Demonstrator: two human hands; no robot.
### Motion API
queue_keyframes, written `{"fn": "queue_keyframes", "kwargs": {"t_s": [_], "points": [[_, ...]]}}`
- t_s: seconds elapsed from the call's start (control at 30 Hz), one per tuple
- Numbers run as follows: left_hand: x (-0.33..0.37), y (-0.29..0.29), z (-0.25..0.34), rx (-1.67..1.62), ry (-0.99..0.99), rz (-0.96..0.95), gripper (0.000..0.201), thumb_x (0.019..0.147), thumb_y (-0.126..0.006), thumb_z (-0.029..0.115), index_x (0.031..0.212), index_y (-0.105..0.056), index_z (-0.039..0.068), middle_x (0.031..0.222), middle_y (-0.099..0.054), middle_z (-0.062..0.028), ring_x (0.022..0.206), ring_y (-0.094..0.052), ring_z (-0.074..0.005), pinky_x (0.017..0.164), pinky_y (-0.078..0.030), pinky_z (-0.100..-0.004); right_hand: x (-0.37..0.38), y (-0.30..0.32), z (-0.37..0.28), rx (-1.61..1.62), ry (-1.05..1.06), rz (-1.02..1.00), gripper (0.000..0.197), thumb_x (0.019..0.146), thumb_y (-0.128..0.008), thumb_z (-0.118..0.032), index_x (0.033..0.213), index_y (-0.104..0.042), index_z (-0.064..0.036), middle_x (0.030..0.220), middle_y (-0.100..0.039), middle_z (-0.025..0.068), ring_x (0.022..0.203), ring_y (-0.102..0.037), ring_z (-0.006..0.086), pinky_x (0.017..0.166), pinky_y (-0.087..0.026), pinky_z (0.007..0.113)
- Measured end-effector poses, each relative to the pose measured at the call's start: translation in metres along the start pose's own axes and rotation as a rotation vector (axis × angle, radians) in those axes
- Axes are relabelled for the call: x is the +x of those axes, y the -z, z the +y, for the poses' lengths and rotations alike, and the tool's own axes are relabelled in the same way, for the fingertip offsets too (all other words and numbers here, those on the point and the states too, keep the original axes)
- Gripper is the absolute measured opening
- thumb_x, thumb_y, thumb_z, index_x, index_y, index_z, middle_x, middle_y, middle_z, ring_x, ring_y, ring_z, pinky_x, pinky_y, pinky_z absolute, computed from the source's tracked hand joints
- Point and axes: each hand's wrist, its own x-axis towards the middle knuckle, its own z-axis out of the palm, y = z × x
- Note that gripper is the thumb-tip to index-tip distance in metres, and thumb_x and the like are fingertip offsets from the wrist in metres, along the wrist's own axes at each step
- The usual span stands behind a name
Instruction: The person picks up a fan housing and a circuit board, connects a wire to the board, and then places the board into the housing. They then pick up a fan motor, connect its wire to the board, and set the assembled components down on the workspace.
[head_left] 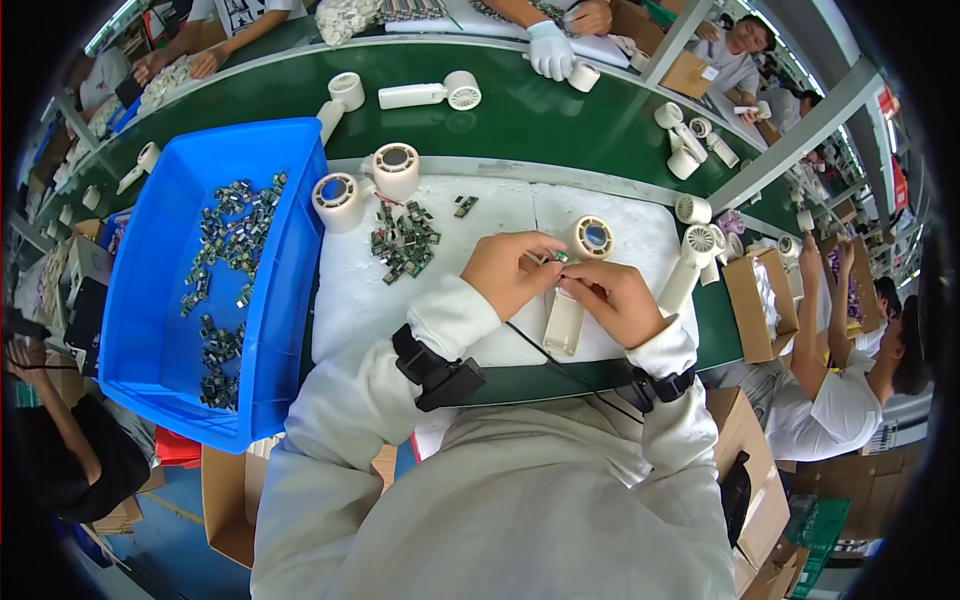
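Note:
Over the white foam mat (470, 330), my left hand (510, 272) pinches a small green circuit board (559, 256). Fingertips of my right hand (615, 298) are pressed together right beside it; what they grip is too small and hidden to name. Beneath both hands lies a white handheld fan housing, its round head (592, 237) beyond my fingers and its open handle (564, 325) pointing toward me. A pile of circuit boards (404, 240) rests on the mat left of my hands, near two upturned fan heads (396, 170).
A blue bin (280, 290) with many circuit boards stands at left. White fans (430, 95) lie along the green conveyor belt (530, 130); more fans (690, 262) sit at the mat's right edge, by a cardboard box (762, 305). A gloved hand (550, 50) of another person reaches over the far side.

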Motion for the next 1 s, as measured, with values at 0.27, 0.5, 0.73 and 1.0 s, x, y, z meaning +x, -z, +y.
{"fn": "queue_keyframes", "kwargs": {"t_s": [0.27,0.5,0.73,1.0], "points": [[0.003,-0.004,-0.012,-0.306,0.173,-0.030,0.033,0.091,-0.072,0.009,0.118,-0.061,-0.006,0.101,-0.069,-0.0138,0.086,-0.072,-0.0199,0.074,-0.059,-0.0304,-0.004,-0.015,0.011,0.088,-0.091,0.149,0.018,0.086,-0.073,-0.010,0.103,-0.075,-0.0033,0.069,-0.066,0.0106,0.055,-0.058,0.0160,0.056,-0.048,0.029],[0.006,-0.011,-0.021,-0.239,0.109,0.007,0.033,0.089,-0.076,0.010,0.114,-0.061,-0.007,0.099,-0.069,-0.0143,0.083,-0.072,-0.0196,0.073,-0.059,-0.0294,-0.006,-0.020,0.026,0.254,-0.132,0.214,0.015,0.086,-0.073,-0.008,0.101,-0.076,-0.0039,0.059,-0.056,0.0011,0.053,-0.045,0.0069,0.050,-0.039,0.026],[0.008,-0.005,-0.029,-0.263,0.081,0.046,0.029,0.090,-0.074,0.008,0.111,-0.062,-0.007,0.101,-0.068,-0.0149,0.088,-0.071,-0.0209,0.076,-0.060,-0.0304,0.001,-0.028,0.036,0.241,-0.020,0.234,0.016,0.084,-0.074,-0.010,0.099,-0.078,-0.0093,0.055,-0.053,0.0050,0.048,-0.043,0.0107,0.048,-0.039,0.028],[0.002,0.002,-0.025,-0.279,0.091,0.035,0.033,0.094,-0.069,0.006,0.123,-0.061,-0.007,0.111,-0.067,-0.0144,0.095,-0.069,-0.0200,0.083,-0.059,-0.0319,0.010,-0.030,0.038,0.165,0.002,0.286,0.015,0.083,-0.075,-0.017,0.096,-0.077,-0.0087,0.055,-0.055,0.0060,0.048,-0.050,0.0131,0.049,-0.041,0.029]]}}
